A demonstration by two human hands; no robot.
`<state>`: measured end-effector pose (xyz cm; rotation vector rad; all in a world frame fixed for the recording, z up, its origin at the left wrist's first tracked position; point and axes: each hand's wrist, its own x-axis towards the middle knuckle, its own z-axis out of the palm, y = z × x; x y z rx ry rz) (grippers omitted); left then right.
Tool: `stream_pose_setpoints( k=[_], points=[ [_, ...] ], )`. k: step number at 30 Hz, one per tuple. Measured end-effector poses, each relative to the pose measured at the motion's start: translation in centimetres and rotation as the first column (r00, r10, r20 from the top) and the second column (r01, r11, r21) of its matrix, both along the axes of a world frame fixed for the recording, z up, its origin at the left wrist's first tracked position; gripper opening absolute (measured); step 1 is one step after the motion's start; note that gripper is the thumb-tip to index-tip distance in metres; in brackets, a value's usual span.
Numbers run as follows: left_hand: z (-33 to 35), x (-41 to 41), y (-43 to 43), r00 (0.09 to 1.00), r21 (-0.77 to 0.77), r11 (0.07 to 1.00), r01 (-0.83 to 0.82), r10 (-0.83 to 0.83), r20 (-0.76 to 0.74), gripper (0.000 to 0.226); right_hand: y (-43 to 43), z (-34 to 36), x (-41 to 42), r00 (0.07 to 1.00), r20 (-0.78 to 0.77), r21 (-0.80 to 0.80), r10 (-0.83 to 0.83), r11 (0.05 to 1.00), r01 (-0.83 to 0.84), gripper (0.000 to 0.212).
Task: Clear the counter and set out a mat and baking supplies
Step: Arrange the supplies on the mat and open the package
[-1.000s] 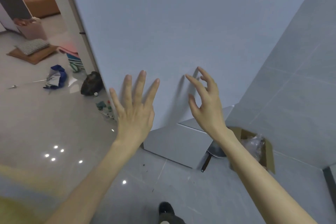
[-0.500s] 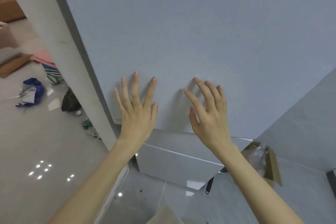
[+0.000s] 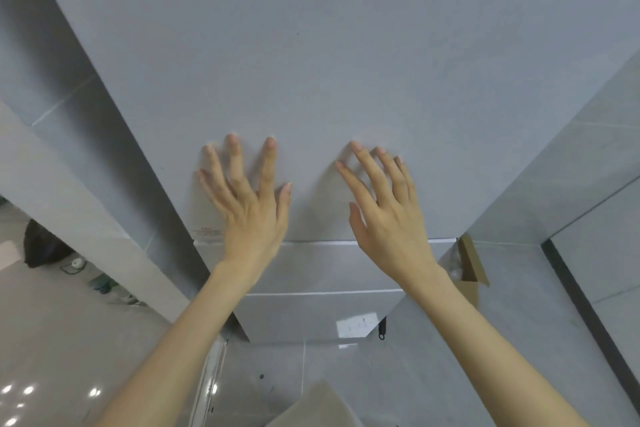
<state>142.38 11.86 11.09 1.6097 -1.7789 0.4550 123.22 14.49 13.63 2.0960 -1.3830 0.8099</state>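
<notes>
Door (image 3: 346,45) beneath left hand (image 3: 251,208), right hand (image 3: 388,218); box (image 3: 470,258) holds plastic (image 3: 453,270).

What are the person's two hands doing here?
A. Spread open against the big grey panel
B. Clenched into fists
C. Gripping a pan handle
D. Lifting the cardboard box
A: the left hand and the right hand both have straight, spread fingers, with the fingertips laid on the grey panel, and neither holds anything.
</notes>
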Motion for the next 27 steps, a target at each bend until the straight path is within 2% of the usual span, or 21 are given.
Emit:
stream_pose_setpoints(
  k=[3,5,9,12,17,20,27],
  points=[
    [0.5,0.2,0.7,0.997,0.027,0.997,0.072,-0.072,-0.006,0.062,1.2,0.2,0.6,0.998,0.046,0.092,-0.030,0.995,0.025,0.054],
    [0.9,0.5,1.3,0.978,-0.015,0.979,0.203,-0.203,-0.034,0.054,2.2,0.4,0.9,0.993,0.102,0.140,-0.065,0.989,0.051,0.053],
    [1.9,0.2,2.5,0.884,-0.100,0.888,0.448,-0.457,-0.098,0.039,5.1,1.2,1.4,0.969,0.171,0.169,-0.178,0.974,0.149,0.047],
    [2.6,-0.6,3.3,0.823,-0.084,0.834,0.546,-0.552,-0.135,0.038,7.6,1.8,0.9,0.941,0.207,0.170,-0.267,0.957,0.234,0.044],
    [3.5,-3.8,5.0,0.688,-0.013,0.703,0.712,-0.701,-0.188,0.041,12.9,2.4,-1.1,0.863,0.238,0.194,-0.447,0.892,0.408,0.042],
    [4.4,-6.8,6.9,0.584,0.030,0.595,0.803,-0.778,-0.231,0.042,16.9,2.8,-3.0,0.788,0.268,0.190,-0.554,0.833,0.520,0.044],
    [6.7,-15.4,11.7,0.343,0.076,0.335,0.939,-0.912,-0.224,0.041,26.4,4.3,-7.4,0.615,0.272,0.193,-0.740,0.668,0.719,0.044]
  ],
)
